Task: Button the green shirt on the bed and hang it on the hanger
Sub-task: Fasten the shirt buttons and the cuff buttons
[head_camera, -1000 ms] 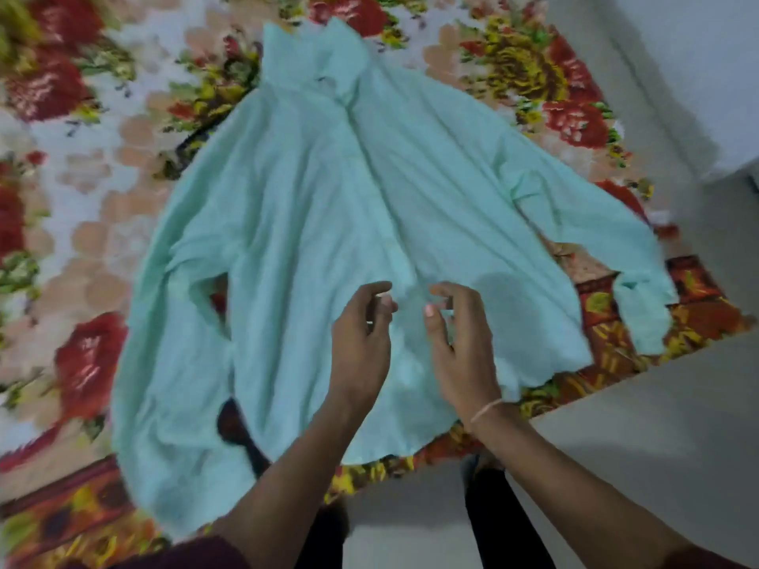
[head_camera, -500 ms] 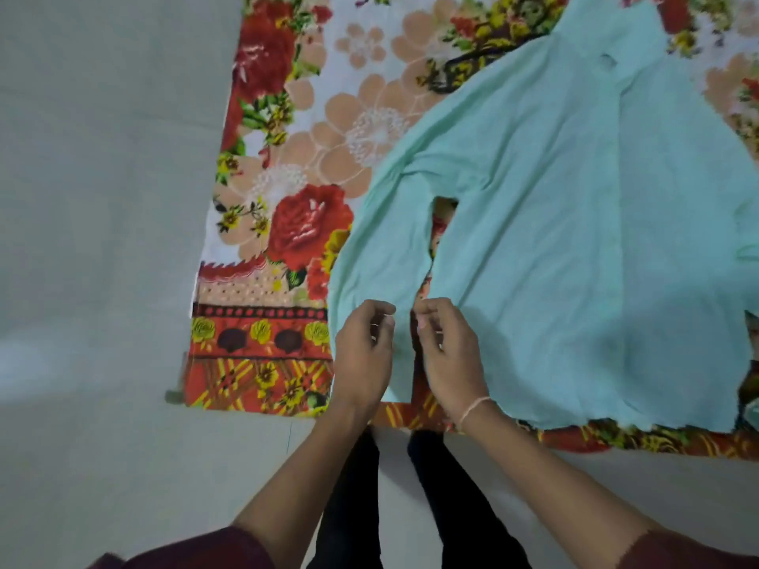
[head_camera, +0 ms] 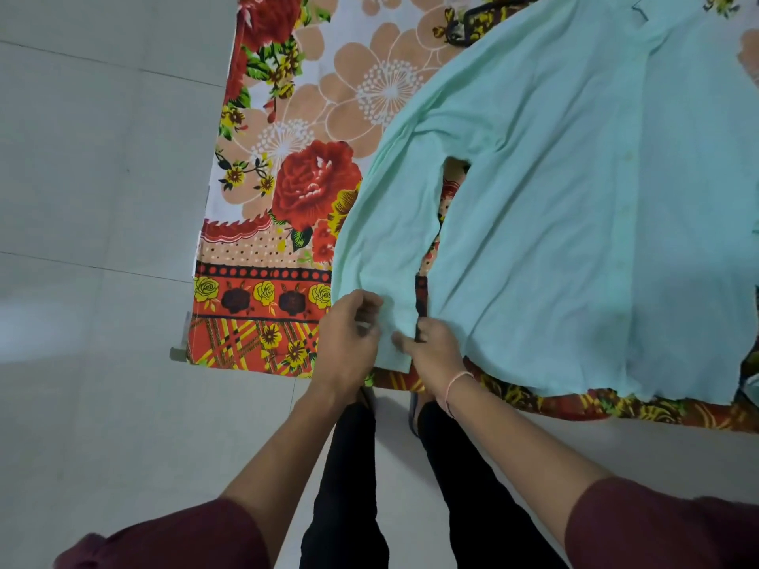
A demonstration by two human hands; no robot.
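Where the pale grey tiled floor [head_camera: 102,199] ends, the bed begins, covered by a red, orange and white floral printed sheet [head_camera: 287,117]. On it lies the pale green long-sleeved cloth shirt [head_camera: 575,199], spread flat; positions below are referenced to the shirt.

At the shirt's left side, one sleeve [head_camera: 390,223] runs down to the near bed edge. The left hand [head_camera: 349,338] is at the sleeve's cuff [head_camera: 396,322]: grip closed, with curled fingers pinching the cuff fabric. Just right of it, the right hand [head_camera: 435,355] pinches the cuff's right edge between thumb and fingers. A thin pink thread band [head_camera: 458,379] circles that wrist.

Right of the sleeve, past a narrow gap showing the sheet, the shirt body extends to the right edge of view. At the shirt's upper shoulder, a dark curved object [head_camera: 464,32] protrudes from under the fabric; it cannot be identified.
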